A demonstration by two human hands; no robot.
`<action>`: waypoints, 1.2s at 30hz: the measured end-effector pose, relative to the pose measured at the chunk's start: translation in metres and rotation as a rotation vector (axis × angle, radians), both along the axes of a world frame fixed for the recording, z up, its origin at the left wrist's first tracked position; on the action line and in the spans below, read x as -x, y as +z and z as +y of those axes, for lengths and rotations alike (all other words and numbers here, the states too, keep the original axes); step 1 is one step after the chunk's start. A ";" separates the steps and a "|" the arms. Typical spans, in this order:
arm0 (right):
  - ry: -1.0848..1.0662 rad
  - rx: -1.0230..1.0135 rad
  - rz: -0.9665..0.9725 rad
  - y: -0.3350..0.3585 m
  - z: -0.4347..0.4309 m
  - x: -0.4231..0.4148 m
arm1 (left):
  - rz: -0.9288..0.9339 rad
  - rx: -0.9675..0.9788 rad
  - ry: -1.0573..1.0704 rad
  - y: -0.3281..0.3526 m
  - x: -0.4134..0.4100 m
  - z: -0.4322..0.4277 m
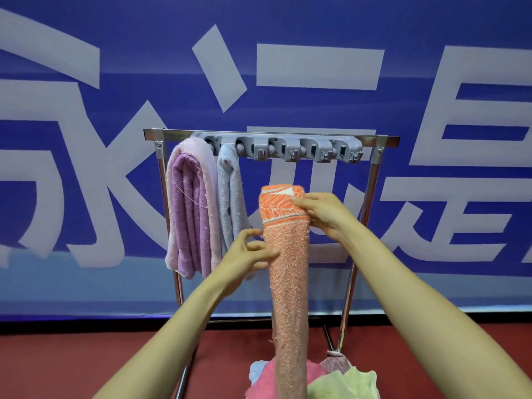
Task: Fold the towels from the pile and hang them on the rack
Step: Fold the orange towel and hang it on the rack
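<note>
Mid-fold on the orange towel [286, 254], held up vertically in front of the rack [270, 135]. It's already narrowed into a long strip, patterned band at the top, lower end trailing down to the pile [313, 378] on the floor.

Right hand [322, 214]: closed on the top end, thumb across the patterned band. Left hand [250, 251]: fingers pinching the strip's left edge lower down, only partly curled.

Rack status: purple towel [188, 214] and grey towel [230, 203] hang at the left end. The clips to their right are free.

My read: folding step is nearly done, hanging not yet started. Next move likely needs the strip halved or draped, then lifted to the next free clip right of the grey towel. Watch the trailing end: it could drag pile items up with it.
</note>
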State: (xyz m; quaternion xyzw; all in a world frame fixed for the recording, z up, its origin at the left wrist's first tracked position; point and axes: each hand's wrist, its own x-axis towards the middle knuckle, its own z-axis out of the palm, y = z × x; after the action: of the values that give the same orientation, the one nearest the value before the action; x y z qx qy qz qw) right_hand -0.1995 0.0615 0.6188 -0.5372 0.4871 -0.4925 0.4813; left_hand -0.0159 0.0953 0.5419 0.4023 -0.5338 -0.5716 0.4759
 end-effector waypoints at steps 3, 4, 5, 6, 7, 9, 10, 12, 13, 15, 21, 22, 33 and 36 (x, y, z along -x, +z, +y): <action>-0.041 -0.072 -0.149 -0.002 -0.006 0.004 | 0.060 0.056 0.033 -0.008 0.008 0.003; -0.042 -0.101 -0.206 -0.002 -0.007 0.005 | 0.105 0.061 0.028 -0.009 0.010 0.003; -0.043 -0.124 -0.253 -0.003 -0.009 0.005 | 0.152 0.046 0.015 -0.009 0.010 0.001; -0.043 -0.140 -0.290 -0.004 -0.010 0.006 | 0.186 0.024 -0.003 -0.009 0.010 -0.001; -0.044 -0.150 -0.326 -0.004 -0.011 0.007 | 0.190 0.001 -0.022 -0.010 0.009 -0.003; -0.046 -0.167 -0.404 -0.004 -0.014 0.010 | 0.121 -0.028 -0.089 -0.010 0.009 -0.002; -0.046 -0.177 -0.443 -0.003 -0.015 0.011 | 0.053 -0.021 -0.123 -0.011 0.009 -0.001; -0.049 -0.194 -0.489 -0.002 -0.018 0.014 | -0.050 0.006 -0.143 -0.013 0.010 0.002; -0.052 -0.196 -0.496 -0.002 -0.018 0.015 | -0.053 0.015 -0.133 -0.013 0.011 0.003; -0.061 -0.187 -0.515 -0.003 -0.019 0.016 | -0.021 0.020 -0.113 -0.012 0.011 0.003; 0.013 -0.201 -0.314 -0.014 -0.013 0.021 | 0.128 0.111 -0.051 0.007 0.018 0.003; 0.049 -0.215 -0.235 -0.020 -0.010 0.021 | 0.164 0.114 -0.027 0.012 0.018 0.002; 0.100 -0.017 0.083 -0.071 0.017 0.010 | 0.091 0.122 0.097 0.024 0.001 -0.018; 0.040 0.045 0.059 -0.069 0.013 0.005 | 0.006 0.176 0.012 0.021 -0.009 -0.016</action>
State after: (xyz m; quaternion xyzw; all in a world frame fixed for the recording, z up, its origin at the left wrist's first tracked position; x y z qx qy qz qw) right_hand -0.2047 0.0743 0.5503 -0.5719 0.4790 -0.4775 0.4642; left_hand -0.0069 0.0790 0.5628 0.3600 -0.5782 -0.5208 0.5145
